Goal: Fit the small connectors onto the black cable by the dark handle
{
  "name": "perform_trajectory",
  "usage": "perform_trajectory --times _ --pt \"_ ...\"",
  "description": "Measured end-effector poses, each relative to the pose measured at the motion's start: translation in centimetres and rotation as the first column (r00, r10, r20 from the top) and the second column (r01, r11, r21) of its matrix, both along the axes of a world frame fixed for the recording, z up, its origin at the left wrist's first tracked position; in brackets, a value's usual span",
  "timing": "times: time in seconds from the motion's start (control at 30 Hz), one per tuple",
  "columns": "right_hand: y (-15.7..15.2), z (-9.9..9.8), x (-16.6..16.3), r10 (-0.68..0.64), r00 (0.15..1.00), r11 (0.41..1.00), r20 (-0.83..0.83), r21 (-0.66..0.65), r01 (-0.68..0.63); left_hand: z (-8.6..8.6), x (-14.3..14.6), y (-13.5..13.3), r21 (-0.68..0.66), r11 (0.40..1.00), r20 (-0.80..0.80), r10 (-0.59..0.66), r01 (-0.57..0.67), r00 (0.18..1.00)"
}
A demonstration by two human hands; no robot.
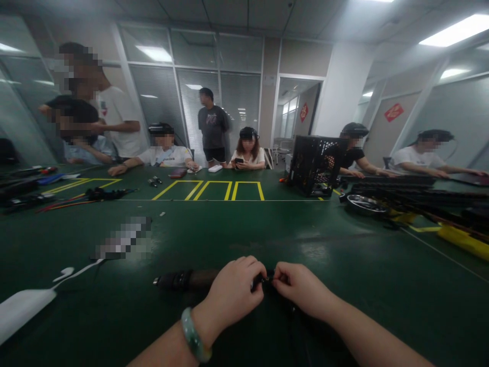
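My left hand (235,290), with a green bangle on its wrist, is closed around a small dark part (256,281). My right hand (296,285) meets it from the other side, thumb and fingertips pinched together at the end of that part. Whatever tiny piece sits between the right fingertips is too small to name. Just behind the left hand lies a dark cylindrical tool (183,280) with a narrow metal tip pointing left; its right end is hidden by the hand. Under both hands is the green tabletop (298,239).
A white object with a cable (26,308) and a pixelated flat item (124,239) lie at left. Dark cables (107,193) are farther back. A black computer case (315,165) and a round black-and-silver part (364,204) stand at right. Several people sit or stand beyond.
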State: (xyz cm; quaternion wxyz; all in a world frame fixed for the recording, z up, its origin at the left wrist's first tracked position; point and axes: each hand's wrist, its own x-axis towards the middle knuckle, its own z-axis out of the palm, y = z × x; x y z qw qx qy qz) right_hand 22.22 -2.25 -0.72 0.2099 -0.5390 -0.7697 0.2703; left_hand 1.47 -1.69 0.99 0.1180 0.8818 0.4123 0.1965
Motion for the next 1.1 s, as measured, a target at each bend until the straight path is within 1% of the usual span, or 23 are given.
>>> perform_trajectory --times 0.27,0.47,0.63,0.8,0.93,1.1 --pt "0.0 -0.5 -0.5 -0.015 0.999 1.0 -0.039 -0.016 0.015 -0.2 0.0 0.1 0.014 1.0 0.006 0.002 -0.002 1.0" --pt "-0.1 0.1 -0.1 -0.016 0.998 0.999 -0.055 -0.033 0.015 -0.1 -0.1 0.1 -0.009 1.0 -0.016 -0.008 0.008 1.0" --pt "-0.2 0.7 0.2 0.013 0.997 0.998 -0.083 -0.058 -0.018 0.1 -0.1 0.1 -0.028 0.999 -0.028 -0.021 0.02 0.999" --pt "-0.3 1.0 0.2 0.051 0.997 0.995 -0.065 -0.084 -0.056 -0.1 -0.2 0.1 -0.022 0.999 -0.023 -0.028 0.028 0.999" --pt "-0.3 1.0 0.1 0.064 0.998 0.996 -0.017 -0.064 -0.065 -0.3 -0.3 0.2 0.005 1.0 -0.05 -0.027 0.027 0.998" --pt "-0.4 0.7 -0.5 0.062 0.997 0.997 0.044 0.031 -0.064 -0.4 0.1 -0.1 0.075 0.995 -0.056 -0.064 0.068 0.996"
